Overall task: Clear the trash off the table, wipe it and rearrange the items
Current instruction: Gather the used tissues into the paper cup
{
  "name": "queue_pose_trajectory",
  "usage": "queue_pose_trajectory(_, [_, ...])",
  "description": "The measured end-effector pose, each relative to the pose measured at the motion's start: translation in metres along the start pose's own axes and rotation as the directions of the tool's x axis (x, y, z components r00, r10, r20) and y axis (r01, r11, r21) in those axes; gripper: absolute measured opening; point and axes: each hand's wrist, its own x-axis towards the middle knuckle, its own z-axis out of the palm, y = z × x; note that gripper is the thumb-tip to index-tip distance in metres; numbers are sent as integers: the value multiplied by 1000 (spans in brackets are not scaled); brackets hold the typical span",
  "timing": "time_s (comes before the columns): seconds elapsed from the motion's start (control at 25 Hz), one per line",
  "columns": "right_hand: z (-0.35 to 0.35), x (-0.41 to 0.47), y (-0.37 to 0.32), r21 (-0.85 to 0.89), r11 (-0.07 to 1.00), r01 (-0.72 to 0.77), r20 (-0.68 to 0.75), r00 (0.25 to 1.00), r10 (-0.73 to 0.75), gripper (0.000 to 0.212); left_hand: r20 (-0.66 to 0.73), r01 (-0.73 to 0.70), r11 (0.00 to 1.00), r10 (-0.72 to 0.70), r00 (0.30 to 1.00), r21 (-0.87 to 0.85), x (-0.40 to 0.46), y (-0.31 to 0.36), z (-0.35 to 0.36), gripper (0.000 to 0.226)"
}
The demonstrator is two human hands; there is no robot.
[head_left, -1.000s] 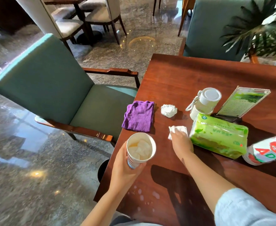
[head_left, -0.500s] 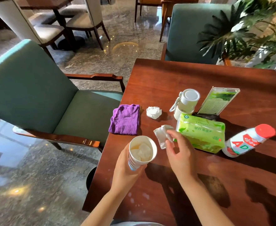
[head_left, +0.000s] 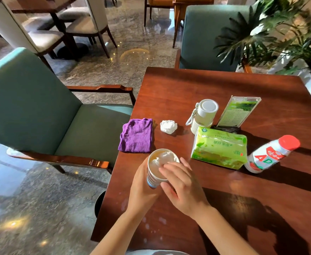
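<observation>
Left hand (head_left: 141, 188): wrapped around the side of the paper cup (head_left: 157, 172), holding it above the near left part of the table (head_left: 187, 89).
Right hand (head_left: 182, 186): over the cup mouth, fingers (head_left: 169, 167) pressing white tissue (head_left: 160, 160) down inside; whether pinching the tissue or only pushing, cannot tell.
Paper cup: upright, slightly tilted, filled with crumpled white paper.
Crumpled tissue ball (head_left: 168, 126): lying on the table, beside the purple cloth (head_left: 136, 135).
Purple cloth: folded, at the left table edge.
Green tissue pack (head_left: 219, 149): lying flat, right of the cup.
White bottle with red cap (head_left: 272, 153): lying on its side, touching the pack.
White lidded jar (head_left: 204, 115): upright behind the pack, next to a menu stand (head_left: 237, 112).
</observation>
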Motion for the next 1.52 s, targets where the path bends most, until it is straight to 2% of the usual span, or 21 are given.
queue_pose_trajectory(0.16, [-1,-4,8,-79,996,32,267,964,-10,53,-4,23,1000,-23,1000,6,-1,-9,-2,66])
queue_pose_trajectory(0.24, [-2,0,12,-59,996,64,321,946,-42,55,2,35,999,-35,999,15,-1,-13,-3,67])
queue_pose_trajectory(0.32, [-4,6,16,3,995,99,232,968,-97,49,-9,39,999,-39,999,17,0,-14,-5,69])
queue_pose_trajectory(0.4, [-5,17,24,56,994,91,60,994,-94,40,-45,35,999,-33,998,32,0,-13,-8,70])
queue_pose_trajectory(0.44, [-3,26,33,63,997,55,-9,998,-54,36,-72,38,998,-34,997,46,1,-13,-11,72])
queue_pose_trajectory(0.52, [11,47,59,-8,996,-85,-43,995,85,32,-121,76,994,-67,990,79,-1,-15,-17,78])
queue_pose_trajectory(0.6, [36,70,85,-151,962,-228,35,971,235,36,-147,132,989,-120,982,73,-3,-16,-22,79])
queue_pose_trajectory(0.68, [60,92,105,-238,929,-283,208,919,334,45,-168,157,985,-144,975,72,-6,-16,-26,78])
queue_pose_trajectory(0.76, [78,111,119,-341,895,-287,393,821,413,53,-175,167,982,-149,973,88,-7,-16,-30,76])
queue_pose_trajectory(0.8, [85,118,126,-384,880,-279,440,783,440,55,-176,171,980,-152,973,99,-6,-16,-32,75])
queue_pose_trajectory(0.96, [105,126,152,-446,863,-239,528,708,469,50,-187,185,974,-159,969,130,-3,-13,-35,74])
queue_pose_trajectory(1.04, [114,118,163,-402,891,-213,560,712,423,42,-186,166,979,-142,972,118,0,-11,-35,71])
queue_pose_trajectory(1.16, [116,97,161,-308,934,-180,438,845,307,24,-180,140,982,-115,977,128,1,-9,-32,71])
queue_pose_trajectory(1.24, [110,76,152,-271,946,-175,355,896,268,8,-179,138,982,-114,977,129,1,-11,-30,76])
queue_pose_trajectory(1.32, [101,58,135,-198,949,-246,361,882,304,17,-169,137,984,-116,979,115,0,-15,-27,77])
queue_pose_trajectory(1.36, [93,52,125,-110,933,-343,356,863,360,19,-158,137,985,-119,980,109,0,-17,-24,76])
queue_pose_trajectory(1.44, [73,42,108,97,797,-596,318,778,542,20,-147,135,985,-119,982,104,0,-19,-19,76])
queue_pose_trajectory(1.52, [44,33,90,269,664,-697,241,716,654,21,-122,118,988,-106,987,96,1,-18,-12,78])
